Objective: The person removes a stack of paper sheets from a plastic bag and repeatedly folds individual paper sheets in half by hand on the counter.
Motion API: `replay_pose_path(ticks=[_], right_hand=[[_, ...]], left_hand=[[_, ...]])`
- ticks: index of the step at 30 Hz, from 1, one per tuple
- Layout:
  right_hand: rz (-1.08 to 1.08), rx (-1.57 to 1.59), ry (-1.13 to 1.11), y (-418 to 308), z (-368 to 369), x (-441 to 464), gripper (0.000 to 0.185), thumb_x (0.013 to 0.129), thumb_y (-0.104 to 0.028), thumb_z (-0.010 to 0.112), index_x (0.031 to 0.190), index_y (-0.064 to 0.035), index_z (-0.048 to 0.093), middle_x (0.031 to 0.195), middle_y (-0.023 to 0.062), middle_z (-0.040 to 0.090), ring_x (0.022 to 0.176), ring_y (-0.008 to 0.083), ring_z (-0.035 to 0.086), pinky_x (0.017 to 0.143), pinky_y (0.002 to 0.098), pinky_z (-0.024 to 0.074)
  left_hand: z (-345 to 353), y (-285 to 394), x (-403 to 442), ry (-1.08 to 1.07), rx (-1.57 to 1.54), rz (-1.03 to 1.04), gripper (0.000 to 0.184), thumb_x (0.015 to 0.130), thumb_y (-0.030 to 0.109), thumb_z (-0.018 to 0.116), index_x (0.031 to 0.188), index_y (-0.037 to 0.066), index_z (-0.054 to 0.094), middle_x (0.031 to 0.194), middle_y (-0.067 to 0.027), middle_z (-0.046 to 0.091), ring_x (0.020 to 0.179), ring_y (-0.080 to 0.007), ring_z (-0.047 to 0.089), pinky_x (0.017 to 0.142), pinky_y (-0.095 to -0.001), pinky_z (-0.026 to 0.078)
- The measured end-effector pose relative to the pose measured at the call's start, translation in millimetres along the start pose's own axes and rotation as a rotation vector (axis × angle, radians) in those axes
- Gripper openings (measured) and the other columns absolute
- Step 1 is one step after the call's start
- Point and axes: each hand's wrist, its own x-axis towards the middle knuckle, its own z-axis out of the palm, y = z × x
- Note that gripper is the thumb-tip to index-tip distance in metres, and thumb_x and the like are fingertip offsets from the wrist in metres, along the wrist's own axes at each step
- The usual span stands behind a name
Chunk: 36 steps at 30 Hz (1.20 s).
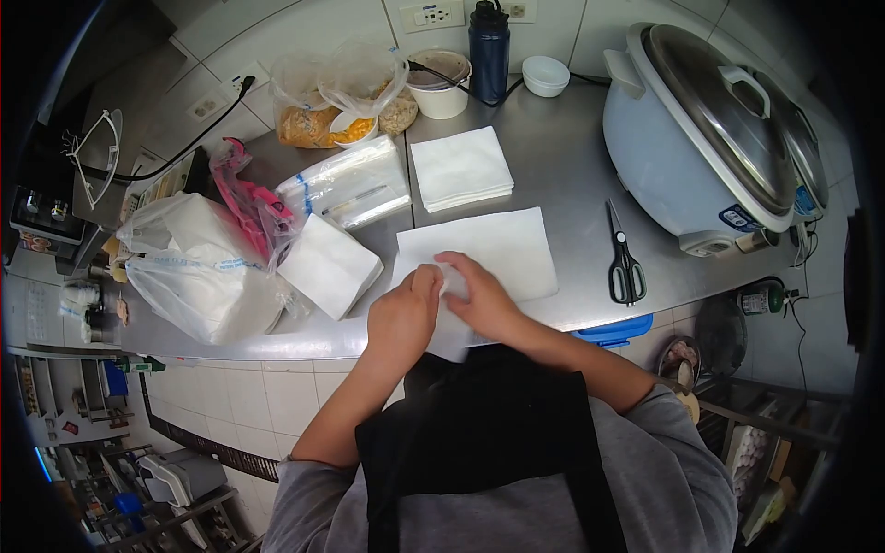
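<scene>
Close to the counter's front edge, my left hand (pixel 404 311) pinches a thin whitish, see-through sheet (pixel 449 327). My right hand (pixel 479 297) is beside it with bent fingers at the same sheet, slightly blurred; its grip is hard to make out. Under and behind both hands lies a large white sheet (pixel 507 253). A stack of folded white napkins (pixel 461 168) sits behind that, and another white stack (pixel 330 265) is to the left. Black-handled scissors (pixel 627 269) lie on the right, tips pointing away.
A large rice cooker (pixel 710 138) stands at the right. Plastic bags (pixel 207 276) and a clear pack (pixel 350 184) are on the left. Along the wall are food bags (pixel 309 124), a white tub (pixel 440 88), a dark bottle (pixel 489 55) and small bowls (pixel 546 77).
</scene>
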Motion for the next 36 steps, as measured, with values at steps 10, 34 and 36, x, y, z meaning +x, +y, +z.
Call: replay_pose_path(ticks=[10, 34, 36], right_hand=[[0.375, 0.005, -0.095, 54, -121, 13, 0.037, 0.085, -0.008, 0.068, 0.121, -0.008, 0.059, 0.102, 0.0117, 0.067, 0.095, 0.0252, 0.065, 0.086, 0.0349, 0.0504], [0.176, -0.535, 0.42, 100, -82, 26, 0.055, 0.084, -0.006, 0.07, 0.133, -0.0029, 0.047, 0.116, 0.0262, 0.06, 0.101, 0.0369, 0.063, 0.084, 0.0399, 0.0501], [0.145, -0.703, 0.417, 79, -82, 24, 0.054, 0.083, -0.003, 0.067, 0.134, -0.0024, 0.048, 0.123, 0.0255, 0.057, 0.108, 0.0367, 0.059, 0.09, 0.0405, 0.0482]], left_hand=[[30, -67, 65, -0.226, -0.467, -0.099, 0.015, 0.088, 0.01, 0.068, 0.102, 0.003, 0.065, 0.092, -0.0154, 0.069, 0.085, -0.0269, 0.067, 0.078, -0.0342, 0.052], [99, -99, 82, -0.146, -0.092, -0.205, 0.035, 0.084, 0.003, 0.064, 0.117, 0.006, 0.054, 0.1, -0.0183, 0.065, 0.091, -0.035, 0.064, 0.079, -0.0435, 0.049], [90, -78, 76, 0.033, 0.137, -0.094, 0.039, 0.083, 0.001, 0.063, 0.121, 0.006, 0.054, 0.109, -0.0189, 0.061, 0.095, -0.0344, 0.062, 0.085, -0.0426, 0.049]])
